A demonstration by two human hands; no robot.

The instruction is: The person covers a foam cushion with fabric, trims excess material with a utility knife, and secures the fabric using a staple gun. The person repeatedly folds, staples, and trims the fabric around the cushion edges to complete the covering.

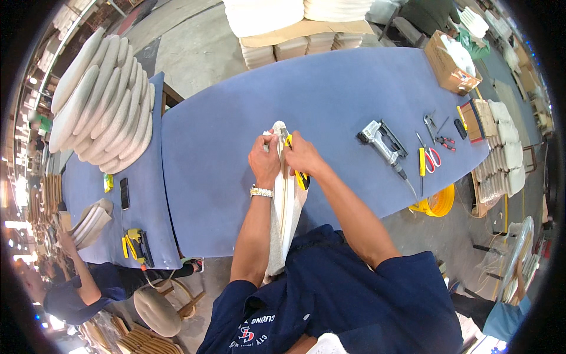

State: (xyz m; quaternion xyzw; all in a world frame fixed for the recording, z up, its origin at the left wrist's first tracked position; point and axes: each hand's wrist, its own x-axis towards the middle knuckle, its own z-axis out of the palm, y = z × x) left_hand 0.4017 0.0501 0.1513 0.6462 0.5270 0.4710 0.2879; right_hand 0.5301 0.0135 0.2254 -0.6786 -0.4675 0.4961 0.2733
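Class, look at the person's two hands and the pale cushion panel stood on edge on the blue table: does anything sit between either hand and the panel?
Nothing visible: left hand and right hand already grip the panel.

Both forearms reach forward from the lower edge, bare below short sleeves; the left hand and right hand sit close together, fingers curled in a closed grip

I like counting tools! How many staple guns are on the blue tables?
2: a grey staple gun right of the hands, and a yellow-and-black staple gun on the left table. More may be hidden.
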